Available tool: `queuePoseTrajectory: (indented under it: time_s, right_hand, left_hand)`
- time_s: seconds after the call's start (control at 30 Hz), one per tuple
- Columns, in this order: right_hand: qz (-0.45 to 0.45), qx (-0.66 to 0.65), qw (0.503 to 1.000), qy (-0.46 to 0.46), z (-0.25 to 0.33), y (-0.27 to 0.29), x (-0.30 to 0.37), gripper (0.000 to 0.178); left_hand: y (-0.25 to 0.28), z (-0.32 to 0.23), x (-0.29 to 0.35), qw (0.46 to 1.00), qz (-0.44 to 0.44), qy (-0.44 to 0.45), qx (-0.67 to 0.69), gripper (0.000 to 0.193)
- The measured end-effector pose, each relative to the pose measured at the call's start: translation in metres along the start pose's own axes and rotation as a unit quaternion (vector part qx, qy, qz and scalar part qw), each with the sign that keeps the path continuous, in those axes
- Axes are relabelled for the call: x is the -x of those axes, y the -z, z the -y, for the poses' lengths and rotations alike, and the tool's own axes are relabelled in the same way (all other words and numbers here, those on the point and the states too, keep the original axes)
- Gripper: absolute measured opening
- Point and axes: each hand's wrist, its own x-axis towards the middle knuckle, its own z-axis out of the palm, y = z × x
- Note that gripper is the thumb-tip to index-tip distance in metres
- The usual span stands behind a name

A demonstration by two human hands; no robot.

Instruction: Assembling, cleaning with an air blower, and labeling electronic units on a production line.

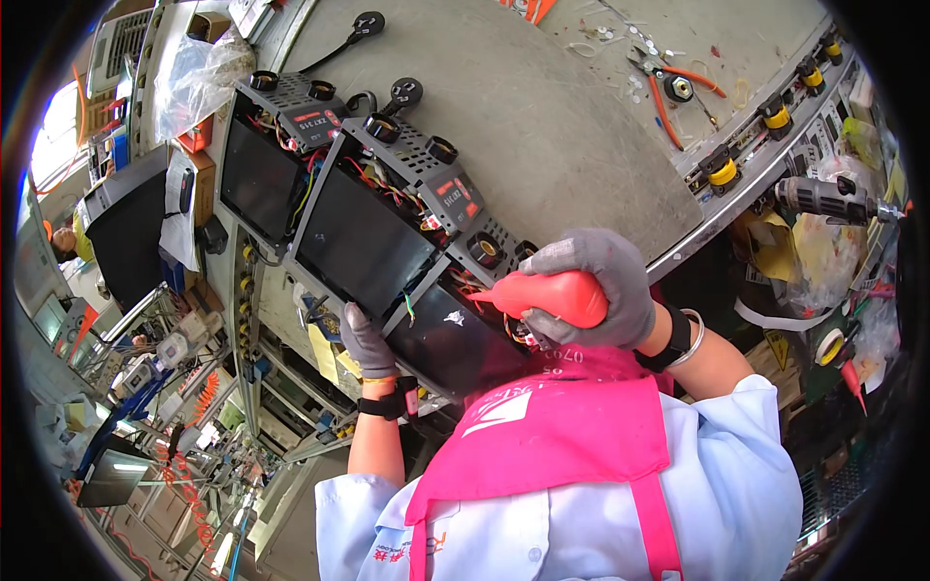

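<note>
My right hand (pixel 620 281), in a grey glove, is wrapped round a red squeeze bottle (pixel 557 298). The bottle's tapered nozzle points left, over wires inside the nearest open machine casing (pixel 455 334). My left hand (pixel 366 341), also gloved, rests against that casing's left side, its fingers stretched out and pressing nothing between them. Beyond stand two similar units: a middle casing (pixel 363 232) with a black panel and exposed wires, and a far casing (pixel 257 174). Part of the nearest casing is hidden behind my right hand and the pink apron.
The units stand on a grey metal bench (pixel 523 116). Black plugs (pixel 406 93) lie behind them. Orange-handled pliers (pixel 668 87) and small scraps are at the far right. A power screwdriver (pixel 823 198) sits beyond the bench's right rail. Another person (pixel 73 242) is at far left.
</note>
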Motion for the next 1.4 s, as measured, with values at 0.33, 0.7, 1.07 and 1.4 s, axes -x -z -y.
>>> queuePoseTrajectory:
  time_s: [0.33,0.7,1.07,1.4]
  right_hand:
    - [0.029,-0.004,0.999,-0.017,0.003,0.005,-0.006,0.046]
    - [-0.061,-0.049,0.995,-0.068,0.008,-0.001,0.002,0.044]
    - [-0.378,-0.390,0.798,-0.260,0.023,0.029,0.058,0.032]
    - [-0.322,-0.514,0.750,-0.263,0.051,0.021,0.113,0.037]
  left_hand:
    - [0.001,0.003,0.001,1.000,-0.009,0.025,0.004,0.056]
    - [0.002,0.005,-0.001,1.000,-0.002,0.008,0.008,0.056]
    - [0.006,0.023,-0.005,0.994,-0.013,-0.023,-0.105,0.061]
    - [0.014,0.018,0.077,0.966,-0.133,-0.216,-0.055,0.059]
